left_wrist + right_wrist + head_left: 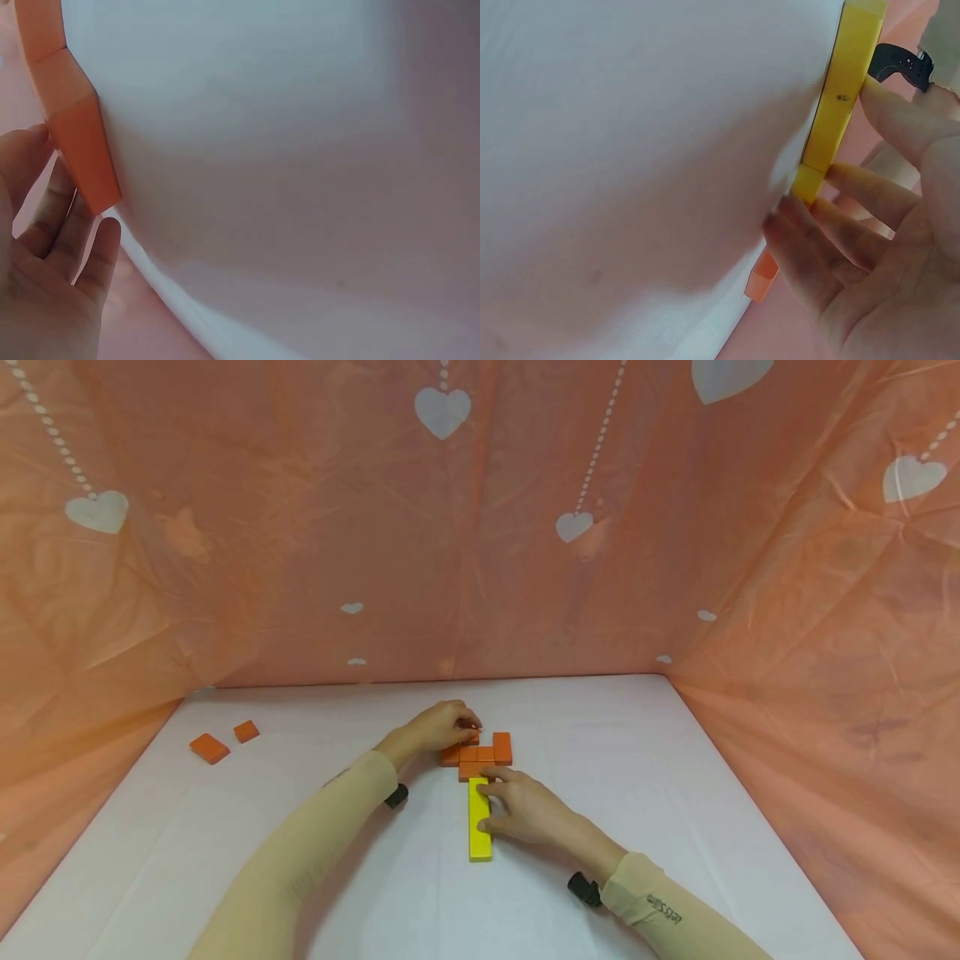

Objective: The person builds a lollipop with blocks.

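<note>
White cloth (405, 893) is spreading across the lower frame. At lower centre, our right hand (528, 810) is resting loosely extended fingers against the yellow bar (475, 810). Just above it, our left hand (431, 729) is pinching an orange block (86, 150) at the upper edge of the orange cluster (468, 755). We are apparently aligning pieces; the next move is probably calling for squaring that block. Two loose orange blocks (209, 748) are lying at left, before the heart-printed curtain (480, 568).
</note>
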Demonstrator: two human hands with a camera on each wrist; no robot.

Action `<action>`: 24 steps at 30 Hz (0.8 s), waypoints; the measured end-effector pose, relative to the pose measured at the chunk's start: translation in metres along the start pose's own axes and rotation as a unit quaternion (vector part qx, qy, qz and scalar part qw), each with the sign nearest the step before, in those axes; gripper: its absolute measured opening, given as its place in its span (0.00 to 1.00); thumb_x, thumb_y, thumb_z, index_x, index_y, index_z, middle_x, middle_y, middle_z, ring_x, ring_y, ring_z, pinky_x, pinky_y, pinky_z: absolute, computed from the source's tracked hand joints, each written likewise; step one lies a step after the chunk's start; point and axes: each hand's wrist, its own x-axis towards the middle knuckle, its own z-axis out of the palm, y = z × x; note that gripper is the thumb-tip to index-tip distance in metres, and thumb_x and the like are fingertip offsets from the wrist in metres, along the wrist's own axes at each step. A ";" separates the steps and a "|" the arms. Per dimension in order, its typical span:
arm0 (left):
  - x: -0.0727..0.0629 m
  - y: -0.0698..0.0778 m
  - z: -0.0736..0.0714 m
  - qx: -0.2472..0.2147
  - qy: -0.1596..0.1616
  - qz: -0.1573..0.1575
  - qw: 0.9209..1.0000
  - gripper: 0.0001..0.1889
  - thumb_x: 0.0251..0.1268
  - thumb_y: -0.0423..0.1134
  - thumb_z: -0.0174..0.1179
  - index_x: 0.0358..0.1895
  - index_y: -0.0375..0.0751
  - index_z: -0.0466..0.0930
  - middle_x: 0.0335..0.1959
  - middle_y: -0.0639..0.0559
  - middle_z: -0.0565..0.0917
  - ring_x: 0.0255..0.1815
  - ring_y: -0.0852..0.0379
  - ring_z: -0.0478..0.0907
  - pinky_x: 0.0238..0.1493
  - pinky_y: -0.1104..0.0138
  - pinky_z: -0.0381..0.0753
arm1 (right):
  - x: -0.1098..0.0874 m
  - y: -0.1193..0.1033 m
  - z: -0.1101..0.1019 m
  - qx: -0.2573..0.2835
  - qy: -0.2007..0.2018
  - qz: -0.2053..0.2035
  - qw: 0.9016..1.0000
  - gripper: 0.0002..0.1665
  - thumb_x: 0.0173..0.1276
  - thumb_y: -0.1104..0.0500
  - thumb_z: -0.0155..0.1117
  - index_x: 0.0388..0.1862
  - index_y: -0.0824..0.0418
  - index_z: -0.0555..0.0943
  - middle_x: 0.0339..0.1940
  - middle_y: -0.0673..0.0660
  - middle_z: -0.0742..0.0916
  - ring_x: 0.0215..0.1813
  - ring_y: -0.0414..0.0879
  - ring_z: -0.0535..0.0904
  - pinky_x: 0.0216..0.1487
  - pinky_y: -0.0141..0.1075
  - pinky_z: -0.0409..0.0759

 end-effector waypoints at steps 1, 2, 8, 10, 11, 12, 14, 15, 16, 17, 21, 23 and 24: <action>0.000 0.000 0.000 0.001 0.000 0.001 1.000 0.11 0.76 0.38 0.63 0.55 0.42 0.88 0.44 0.51 0.83 0.41 0.57 0.77 0.52 0.63 0.80 | 0.000 0.000 0.000 0.000 0.000 -0.001 1.000 0.33 0.68 0.48 0.76 0.67 0.63 0.82 0.75 0.62 0.76 0.74 0.62 0.72 0.72 0.56 0.73; -0.001 0.000 0.000 0.003 -0.001 0.002 1.000 0.11 0.76 0.38 0.63 0.55 0.42 0.88 0.44 0.51 0.83 0.41 0.57 0.76 0.51 0.63 0.80 | 0.000 0.000 0.000 -0.001 0.000 -0.003 1.000 0.33 0.68 0.48 0.76 0.67 0.64 0.82 0.75 0.62 0.76 0.74 0.62 0.72 0.72 0.56 0.73; -0.006 0.000 -0.002 -0.004 -0.003 0.009 1.000 0.11 0.76 0.37 0.63 0.55 0.41 0.88 0.44 0.51 0.83 0.41 0.57 0.76 0.49 0.64 0.80 | 0.000 0.000 -0.001 -0.002 0.000 -0.007 1.000 0.33 0.68 0.48 0.76 0.66 0.64 0.82 0.75 0.62 0.76 0.74 0.62 0.73 0.72 0.56 0.73; -0.007 0.001 -0.002 -0.009 -0.005 0.009 1.000 0.11 0.76 0.37 0.63 0.55 0.41 0.88 0.44 0.51 0.83 0.41 0.57 0.76 0.48 0.65 0.79 | 0.000 0.000 -0.001 0.001 -0.001 -0.006 1.000 0.33 0.68 0.48 0.76 0.66 0.64 0.82 0.75 0.62 0.76 0.74 0.62 0.72 0.72 0.56 0.73; -0.008 0.002 -0.002 -0.010 -0.005 0.010 1.000 0.11 0.76 0.37 0.63 0.55 0.41 0.88 0.44 0.51 0.83 0.41 0.57 0.76 0.48 0.65 0.79 | 0.000 0.000 -0.001 0.001 -0.001 -0.005 1.000 0.33 0.68 0.48 0.76 0.66 0.64 0.82 0.75 0.62 0.76 0.74 0.62 0.72 0.72 0.56 0.73; -0.008 0.002 -0.002 -0.010 -0.006 0.011 1.000 0.11 0.76 0.38 0.63 0.55 0.41 0.88 0.44 0.51 0.83 0.40 0.57 0.76 0.48 0.65 0.79 | 0.000 0.000 0.000 0.002 -0.002 -0.005 1.000 0.33 0.68 0.48 0.76 0.66 0.64 0.82 0.75 0.62 0.75 0.74 0.62 0.72 0.72 0.56 0.73; -0.009 0.002 -0.002 -0.008 -0.005 0.014 1.000 0.11 0.76 0.38 0.63 0.54 0.41 0.89 0.44 0.51 0.83 0.41 0.57 0.76 0.48 0.66 0.79 | 0.000 0.000 0.000 0.004 -0.002 -0.004 1.000 0.33 0.68 0.48 0.76 0.66 0.64 0.82 0.75 0.62 0.75 0.74 0.62 0.72 0.72 0.56 0.73; -0.009 0.002 -0.002 -0.006 -0.003 0.016 1.000 0.11 0.76 0.38 0.63 0.54 0.41 0.89 0.44 0.51 0.83 0.41 0.58 0.76 0.48 0.65 0.79 | 0.000 0.000 0.000 0.004 -0.002 -0.004 1.000 0.33 0.68 0.48 0.76 0.66 0.64 0.82 0.75 0.62 0.75 0.74 0.62 0.72 0.72 0.56 0.72; -0.009 0.002 -0.002 -0.005 -0.003 0.017 1.000 0.11 0.76 0.38 0.63 0.54 0.41 0.89 0.44 0.51 0.83 0.41 0.58 0.76 0.49 0.66 0.79 | 0.000 0.000 0.000 0.005 -0.002 -0.004 1.000 0.33 0.68 0.48 0.76 0.66 0.64 0.82 0.75 0.62 0.75 0.74 0.62 0.72 0.72 0.56 0.72; -0.009 0.001 -0.001 -0.004 -0.002 0.019 1.000 0.11 0.76 0.38 0.64 0.54 0.41 0.89 0.44 0.51 0.84 0.41 0.58 0.77 0.49 0.65 0.80 | 0.000 0.000 0.000 0.004 -0.002 -0.003 1.000 0.33 0.68 0.48 0.76 0.66 0.64 0.82 0.75 0.62 0.75 0.74 0.62 0.72 0.72 0.56 0.72; -0.011 0.002 -0.001 -0.007 -0.001 0.020 1.000 0.11 0.76 0.38 0.63 0.54 0.41 0.89 0.45 0.51 0.84 0.42 0.58 0.77 0.50 0.64 0.80 | 0.000 0.000 0.000 0.007 -0.003 0.001 1.000 0.33 0.68 0.48 0.76 0.66 0.63 0.82 0.75 0.61 0.75 0.75 0.62 0.71 0.73 0.56 0.72; -0.012 0.003 -0.001 -0.011 0.000 0.020 1.000 0.10 0.76 0.37 0.63 0.54 0.40 0.89 0.46 0.50 0.84 0.42 0.58 0.77 0.51 0.64 0.81 | 0.000 0.000 0.000 0.008 -0.002 -0.001 1.000 0.33 0.68 0.48 0.76 0.66 0.63 0.83 0.76 0.62 0.75 0.75 0.62 0.71 0.73 0.57 0.72; -0.012 0.003 -0.001 -0.013 -0.001 0.019 1.000 0.10 0.76 0.37 0.63 0.54 0.40 0.89 0.46 0.50 0.84 0.42 0.58 0.77 0.51 0.64 0.81 | 0.000 0.000 0.000 0.008 -0.002 -0.001 1.000 0.33 0.68 0.48 0.76 0.66 0.63 0.83 0.76 0.62 0.75 0.75 0.63 0.71 0.73 0.57 0.72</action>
